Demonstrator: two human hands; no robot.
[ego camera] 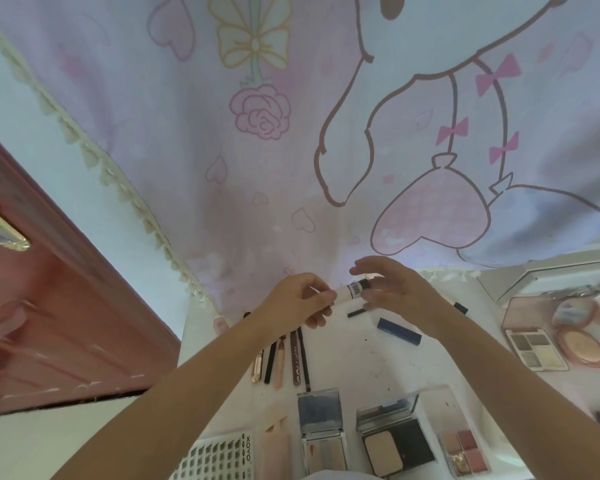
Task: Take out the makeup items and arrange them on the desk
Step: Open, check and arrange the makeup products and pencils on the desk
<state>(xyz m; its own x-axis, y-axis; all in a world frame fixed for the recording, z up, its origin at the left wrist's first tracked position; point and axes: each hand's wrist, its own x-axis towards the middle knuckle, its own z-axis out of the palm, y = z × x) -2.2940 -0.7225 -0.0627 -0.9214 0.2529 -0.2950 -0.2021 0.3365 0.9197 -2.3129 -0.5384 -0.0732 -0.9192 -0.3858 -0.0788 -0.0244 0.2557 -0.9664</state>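
I see a white tube (pixel 350 291) held above the bench (pixel 361 355), my left hand (pixel 300 299) pinching its end. My right hand (pixel 392 284) hovers at its dark cap, fingers relaxed. Below lie pencils (pixel 284 358), a blue tube (pixel 399 331) and open palettes (pixel 394 434).

A home bedroom corner; a pastel cartoon curtain (pixel 291 133) hangs behind a white desk (pixel 361 358) strewn with makeup palettes (pixel 534 344); a reddish wooden door (pixel 49 323) stands beside.

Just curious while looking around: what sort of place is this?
Probably a bedroom dressing desk at home: makeup palettes and pencils lie on a white desk, a cartoon-print cloth hangs behind, and a red door stands beside it.
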